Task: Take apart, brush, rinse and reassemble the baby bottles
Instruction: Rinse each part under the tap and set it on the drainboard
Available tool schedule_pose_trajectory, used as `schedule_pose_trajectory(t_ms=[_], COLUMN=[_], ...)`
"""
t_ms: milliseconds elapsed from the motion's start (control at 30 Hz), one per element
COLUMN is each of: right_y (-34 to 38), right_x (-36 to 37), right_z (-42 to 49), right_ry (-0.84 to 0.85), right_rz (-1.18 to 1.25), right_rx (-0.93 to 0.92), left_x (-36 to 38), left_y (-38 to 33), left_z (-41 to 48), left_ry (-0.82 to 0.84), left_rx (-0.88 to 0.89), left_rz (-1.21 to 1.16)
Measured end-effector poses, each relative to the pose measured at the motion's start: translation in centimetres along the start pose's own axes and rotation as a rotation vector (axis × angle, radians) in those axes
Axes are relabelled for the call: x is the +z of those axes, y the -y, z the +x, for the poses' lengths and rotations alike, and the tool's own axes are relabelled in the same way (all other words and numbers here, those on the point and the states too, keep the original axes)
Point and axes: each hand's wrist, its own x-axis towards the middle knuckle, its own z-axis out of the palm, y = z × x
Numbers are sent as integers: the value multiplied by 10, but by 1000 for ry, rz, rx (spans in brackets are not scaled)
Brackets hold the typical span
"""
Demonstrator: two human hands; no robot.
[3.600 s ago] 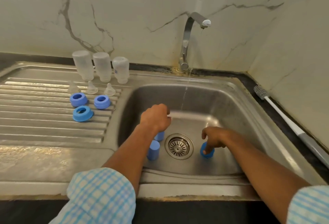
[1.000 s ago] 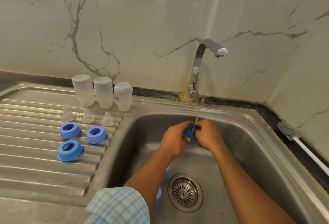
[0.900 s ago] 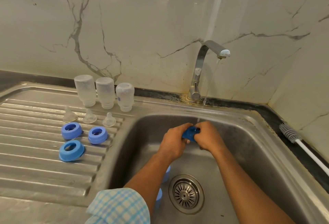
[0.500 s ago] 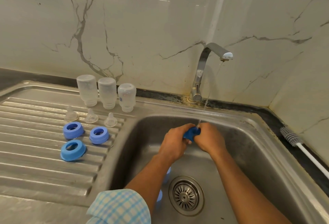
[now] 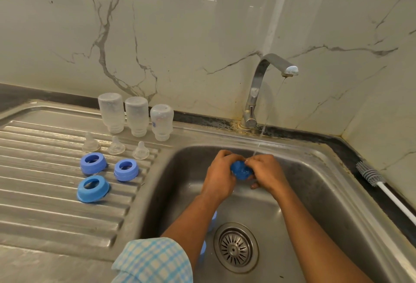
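Just right of the frame's centre, above the steel sink basin (image 5: 315, 183), a small blue plastic cap (image 5: 241, 170) sits squeezed between both hands under a thin stream of water (image 5: 262, 131) from the curved chrome tap (image 5: 258, 84). The left hand (image 5: 219, 178) curls its fingers (image 5: 225, 154) over the cap's left side; the right hand (image 5: 266, 173) wraps its fingers (image 5: 256, 159) round the right side. Only the cap's wet upper face shows between them.

At centre left, the ribbed steel counter (image 5: 45, 215) carries three inverted clear bottles (image 5: 136, 116), three clear teats (image 5: 116, 145) and three blue collar rings (image 5: 126, 169). Two more blue caps (image 5: 213, 219) peek from behind the left forearm, near the drain (image 5: 236, 247).
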Motion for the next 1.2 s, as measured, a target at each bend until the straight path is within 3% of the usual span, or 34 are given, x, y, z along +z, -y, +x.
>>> schedule_pose_trajectory(t_ms=[200, 467, 667, 967, 1100, 1200], right_y=[-10, -16, -21, -22, -14, -12], right_x=[-14, -19, -16, -23, -13, -15], right_z=[-5, -2, 0, 0, 3, 4], right_ry=[-18, 9, -15, -147, -124, -206], right_rz=[298, 484, 489, 406, 254, 235], right_rx=[24, 3, -70, -56, -24, -40], left_x=[8, 15, 18, 16, 21, 16], left_y=[-8, -27, -24, -26, -26, -20], left_z=[2, 5, 2, 1, 2, 3], left_ry=[-53, -65, 53, 140, 68, 36], left_rx=[-84, -271, -454, -464, -402, -371], left_rz=[-296, -668, -814, -919, -909, -809])
